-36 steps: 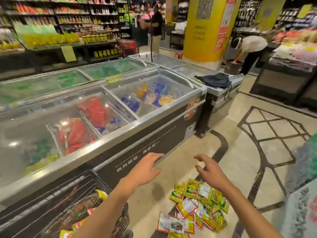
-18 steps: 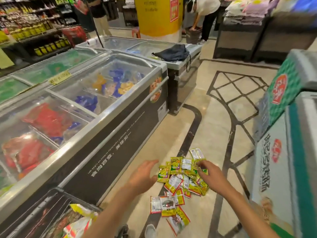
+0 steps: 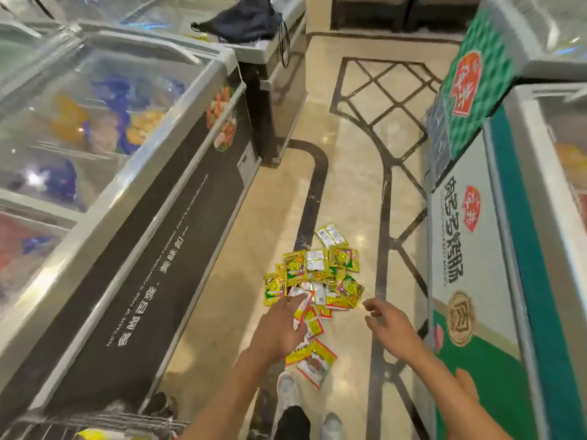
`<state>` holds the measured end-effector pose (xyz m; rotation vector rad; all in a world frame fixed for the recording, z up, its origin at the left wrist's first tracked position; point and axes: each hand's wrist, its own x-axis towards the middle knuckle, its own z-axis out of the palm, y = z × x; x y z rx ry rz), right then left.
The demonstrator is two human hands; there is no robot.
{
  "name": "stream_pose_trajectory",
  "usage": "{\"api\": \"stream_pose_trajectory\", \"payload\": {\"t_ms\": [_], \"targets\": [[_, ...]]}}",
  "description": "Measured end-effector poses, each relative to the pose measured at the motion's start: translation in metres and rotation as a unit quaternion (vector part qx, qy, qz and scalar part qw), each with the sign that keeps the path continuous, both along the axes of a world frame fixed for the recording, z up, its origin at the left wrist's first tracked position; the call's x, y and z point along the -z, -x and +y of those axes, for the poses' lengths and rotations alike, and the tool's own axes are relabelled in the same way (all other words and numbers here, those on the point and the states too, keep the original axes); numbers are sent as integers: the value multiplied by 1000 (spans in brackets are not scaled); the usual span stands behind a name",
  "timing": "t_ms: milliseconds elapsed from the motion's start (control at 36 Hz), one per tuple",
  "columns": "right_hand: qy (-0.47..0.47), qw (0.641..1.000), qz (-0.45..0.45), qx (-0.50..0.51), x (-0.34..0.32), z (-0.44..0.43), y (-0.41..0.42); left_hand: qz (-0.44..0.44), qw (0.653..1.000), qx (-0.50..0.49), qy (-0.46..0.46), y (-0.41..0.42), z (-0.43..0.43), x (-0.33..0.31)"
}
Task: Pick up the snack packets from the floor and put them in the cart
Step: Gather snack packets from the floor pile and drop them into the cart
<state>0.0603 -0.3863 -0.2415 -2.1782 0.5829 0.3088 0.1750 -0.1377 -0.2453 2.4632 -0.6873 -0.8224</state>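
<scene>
Counting two hands over one heap of packets (image 3: 317, 281): well over a dozen, overlapped too much for an exact number. Left hand (image 3: 279, 328) released, fingers stretched out above the heap's near edge; cannot tell whether touching. Right hand (image 3: 392, 328) just right of the heap, loosely curled, grasping nothing. Two white shoes (image 3: 287, 389) below the hands. One cart (image 3: 111, 420) at the bottom left corner, only its wire rim showing, something yellow inside, well apart from the heap.

Heap on the floor (image 3: 349, 185), glossy beige with dark inlaid lines, partly across one dark stripe, mid-aisle. Two glass-topped left freezers (image 3: 133, 236), black-fronted, frozen goods blurred under the lids; one dark bag (image 3: 244, 22) on the farther one. Two right freezers (image 3: 476, 281), white and green with red logos.

Small flat sachets, shiny and crinkled, mostly yellow with green and red print; several turned white side up.
</scene>
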Motion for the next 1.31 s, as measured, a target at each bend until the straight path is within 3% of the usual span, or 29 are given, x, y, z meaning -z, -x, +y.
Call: {"api": "stream_pose_trajectory", "payload": {"t_ms": [250, 472, 667, 861, 1056, 1167, 1306], "targets": [[13, 996, 90, 11, 56, 27, -24, 80, 996, -48, -12, -35, 27, 68], [-1, 984, 177, 16, 125, 8, -59, 133, 989, -31, -50, -62, 28, 141], [14, 976, 214, -34, 200, -5, -90, 159, 985, -34, -52, -73, 11, 217], [24, 974, 215, -62, 331, -27, -111, 151, 984, -25, -93, -82, -19, 349], [36, 979, 177, -90, 514, -54, -156, 116, 981, -28, -154, -115, -66, 533], [71, 980, 119, -140, 609, -70, -194, 74, 980, -60, -172, -135, -91, 620], [190, 959, 81, -195, 691, -85, -224, 69, 978, -60, -189, -139, -98, 707]]}}
